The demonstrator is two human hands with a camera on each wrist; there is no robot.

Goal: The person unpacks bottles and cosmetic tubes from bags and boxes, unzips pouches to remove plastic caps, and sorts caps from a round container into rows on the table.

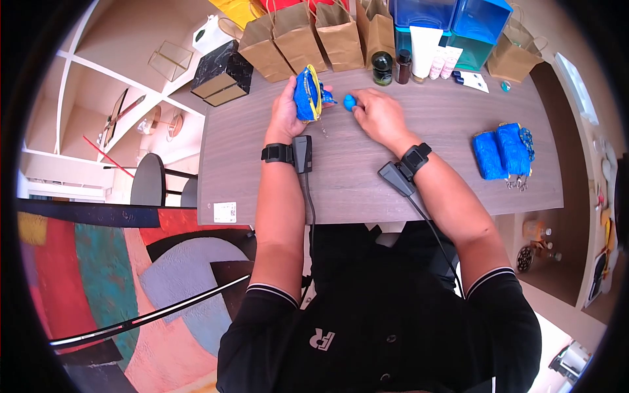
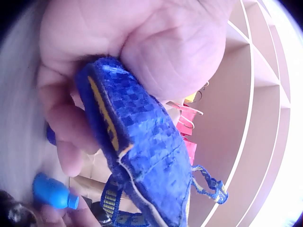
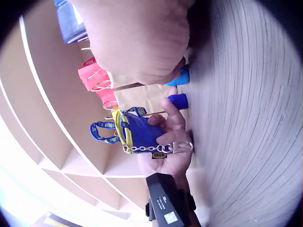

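Note:
A mini blue tote bag (image 1: 305, 98) with a yellow zip edge and patterned straps is gripped in my left hand (image 1: 284, 116), over the far left of the table. From the bag hangs a metal chain (image 3: 142, 149) with a clasp. Close to its right, my right hand (image 1: 382, 119) pinches a small light-blue bottle (image 2: 51, 191) with a narrow neck, low over the tabletop. Near my left fingertips in the right wrist view is a small dark-blue object (image 3: 178, 100), partly hidden in the other views.
Two more mini blue bags (image 1: 489, 157) with chains lie at the table's right. Along the back stand brown paper bags (image 1: 295, 39), a dark green jar (image 1: 382, 69), a white tube (image 1: 426, 49) and blue bins (image 1: 481, 26). A black marbled box (image 1: 223, 72) sits at the back left.

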